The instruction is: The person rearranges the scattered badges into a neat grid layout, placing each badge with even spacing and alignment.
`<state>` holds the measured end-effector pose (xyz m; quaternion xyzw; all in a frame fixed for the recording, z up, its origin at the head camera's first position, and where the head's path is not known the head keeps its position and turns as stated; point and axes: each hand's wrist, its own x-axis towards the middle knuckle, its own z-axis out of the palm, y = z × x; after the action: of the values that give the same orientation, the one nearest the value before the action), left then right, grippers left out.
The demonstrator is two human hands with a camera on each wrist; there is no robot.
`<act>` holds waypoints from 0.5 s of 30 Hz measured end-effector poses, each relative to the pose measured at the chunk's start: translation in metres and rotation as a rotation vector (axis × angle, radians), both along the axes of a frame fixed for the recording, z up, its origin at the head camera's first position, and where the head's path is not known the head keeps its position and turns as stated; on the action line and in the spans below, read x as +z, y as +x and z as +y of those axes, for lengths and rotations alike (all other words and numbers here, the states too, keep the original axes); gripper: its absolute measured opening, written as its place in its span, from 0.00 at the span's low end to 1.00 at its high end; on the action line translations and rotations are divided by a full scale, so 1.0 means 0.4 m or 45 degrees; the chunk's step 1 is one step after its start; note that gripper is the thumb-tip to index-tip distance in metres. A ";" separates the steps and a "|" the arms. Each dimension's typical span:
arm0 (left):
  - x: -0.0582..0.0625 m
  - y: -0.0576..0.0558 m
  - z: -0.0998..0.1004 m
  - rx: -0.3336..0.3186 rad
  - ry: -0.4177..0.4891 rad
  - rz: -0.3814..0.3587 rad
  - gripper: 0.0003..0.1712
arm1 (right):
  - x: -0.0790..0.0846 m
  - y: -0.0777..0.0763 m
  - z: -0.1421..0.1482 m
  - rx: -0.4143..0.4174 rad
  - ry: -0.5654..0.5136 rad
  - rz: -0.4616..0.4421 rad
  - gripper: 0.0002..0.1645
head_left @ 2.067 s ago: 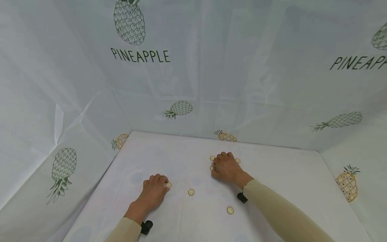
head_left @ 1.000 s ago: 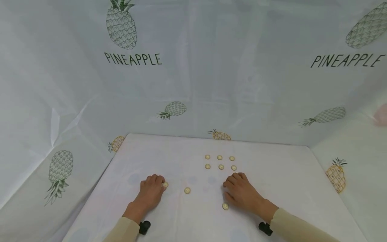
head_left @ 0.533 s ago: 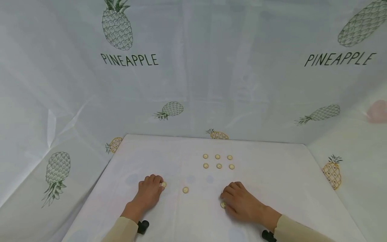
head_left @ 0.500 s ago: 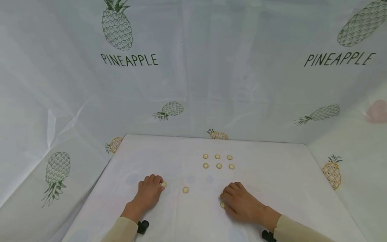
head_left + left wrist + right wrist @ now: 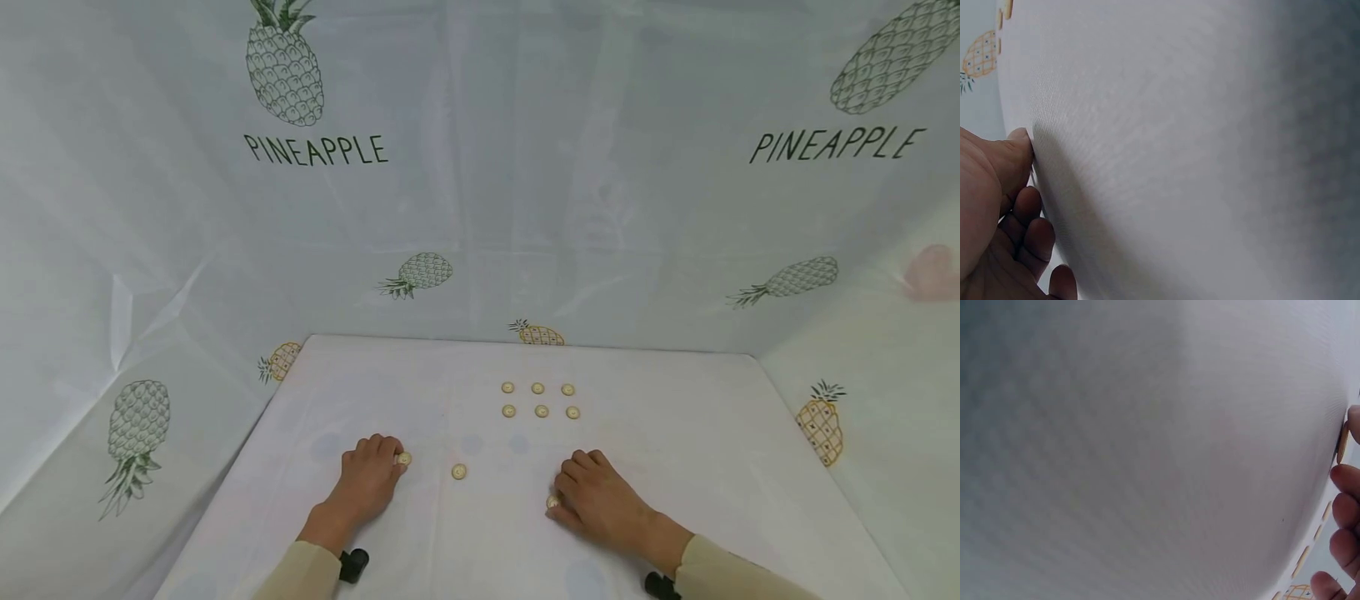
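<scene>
My left hand (image 5: 369,477) rests low at the left of the white-covered table, a pale gold round button (image 5: 405,459) pinched at its thumb and forefinger. In the left wrist view the thumb (image 5: 1017,153) reaches down to the cloth, the other fingers are bent, and the button is hidden. On the right, my right hand (image 5: 600,502) pinches another button (image 5: 552,502). The right wrist view shows that button (image 5: 1342,442) edge-on between thumb and forefinger, close to the cloth. A single button (image 5: 459,472) lies between the hands.
Farther back lie two rows of three buttons, among them a front middle button (image 5: 542,412). White cloth with pineapple prints (image 5: 424,270) hangs behind and at both sides of the table (image 5: 675,400). Each wrist wears a small black camera (image 5: 354,566).
My right hand has come back from the rear buttons toward the near right one, and its thumb and forefinger have closed on it. My left hand stays at its button. The view has shifted slightly.
</scene>
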<state>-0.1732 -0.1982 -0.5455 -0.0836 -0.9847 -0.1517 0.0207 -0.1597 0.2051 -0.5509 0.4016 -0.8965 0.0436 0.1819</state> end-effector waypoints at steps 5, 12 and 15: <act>0.000 0.002 0.000 0.000 0.000 -0.006 0.13 | 0.003 0.005 -0.001 -0.004 -0.031 -0.032 0.16; 0.005 0.003 0.001 -0.001 0.009 0.011 0.12 | 0.001 0.007 -0.004 0.040 -0.024 -0.020 0.10; 0.007 0.002 0.001 0.000 0.007 0.009 0.12 | 0.001 0.006 -0.003 0.049 -0.038 0.012 0.10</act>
<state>-0.1723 -0.1980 -0.5428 -0.0843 -0.9841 -0.1541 0.0245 -0.1575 0.2037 -0.5506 0.4161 -0.8870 0.0586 0.1913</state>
